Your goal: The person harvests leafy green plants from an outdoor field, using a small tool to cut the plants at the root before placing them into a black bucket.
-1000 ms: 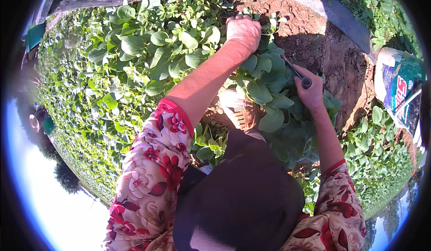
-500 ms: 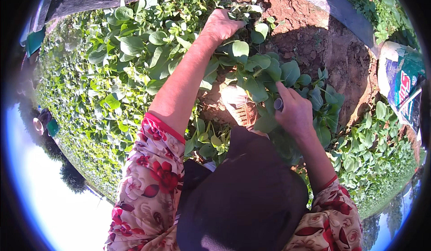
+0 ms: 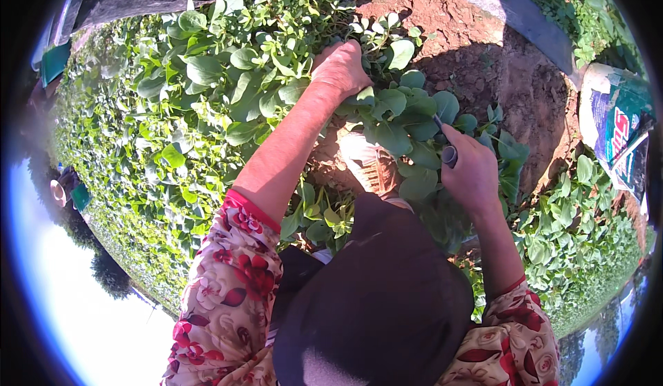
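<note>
My left hand (image 3: 340, 68) reaches far out and is closed around stems of leafy green plants (image 3: 394, 102) at the edge of bare soil. My right hand (image 3: 471, 173) is closed on a small tool with a grey handle (image 3: 449, 155), its dark tip pointing up into the leaves. A bunch of broad green leaves (image 3: 407, 137) lies between the two hands. Both sleeves have a red flower pattern. A dark hat brim (image 3: 373, 310) hides the ground below my arms.
Dense green leafy plants (image 3: 173, 130) cover the bed on the left and lower right. Red-brown bare soil (image 3: 483, 61) lies at the upper right. A printed white and green sack (image 3: 618, 123) sits at the right edge. A foot in a sandal (image 3: 366, 168) stands among the leaves.
My left hand has shifted left and slightly nearer along the plants. My right hand with the tool has dropped lower, toward the leaves near my body.
</note>
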Available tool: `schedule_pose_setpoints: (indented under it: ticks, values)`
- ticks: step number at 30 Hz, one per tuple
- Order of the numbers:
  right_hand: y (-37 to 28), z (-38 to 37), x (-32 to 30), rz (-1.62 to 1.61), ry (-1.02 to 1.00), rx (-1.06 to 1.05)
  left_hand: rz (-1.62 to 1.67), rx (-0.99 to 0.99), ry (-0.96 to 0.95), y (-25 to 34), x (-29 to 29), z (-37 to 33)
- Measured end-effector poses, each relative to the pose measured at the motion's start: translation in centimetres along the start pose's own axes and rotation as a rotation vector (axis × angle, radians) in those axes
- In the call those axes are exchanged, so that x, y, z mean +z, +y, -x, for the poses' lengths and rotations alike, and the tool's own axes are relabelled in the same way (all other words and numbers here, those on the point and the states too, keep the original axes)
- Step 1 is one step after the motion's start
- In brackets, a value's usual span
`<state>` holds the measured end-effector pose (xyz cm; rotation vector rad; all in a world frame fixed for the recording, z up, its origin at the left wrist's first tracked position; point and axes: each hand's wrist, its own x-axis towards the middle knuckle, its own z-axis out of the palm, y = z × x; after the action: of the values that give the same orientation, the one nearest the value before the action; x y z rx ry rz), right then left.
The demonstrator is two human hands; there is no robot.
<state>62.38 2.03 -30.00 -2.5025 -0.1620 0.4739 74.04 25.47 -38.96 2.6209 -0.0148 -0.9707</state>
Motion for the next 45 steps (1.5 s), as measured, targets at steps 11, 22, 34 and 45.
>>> schedule_pose_setpoints:
  ticks: [11, 22, 34, 45]
  values:
    - [2.9, -5.2, 3.8, -0.253, 0.044, 0.029, 0.087, -0.058, 0.037, -1.5, 1.2, -3.2]
    - [0.1, -7.1, 3.5, -0.060, 0.055, -0.091, 1.375, -0.386, 0.241, -2.2, -4.9, -0.1]
    - [1.8, -5.6, 2.8, -0.328, 0.024, 0.035, 0.259, -0.053, 0.368, -2.1, -4.2, -1.3]
    - [5.9, -7.0, 5.4, -0.448, 0.051, -0.111, -0.299, -0.199, 0.091, 1.8, -2.2, -2.5]
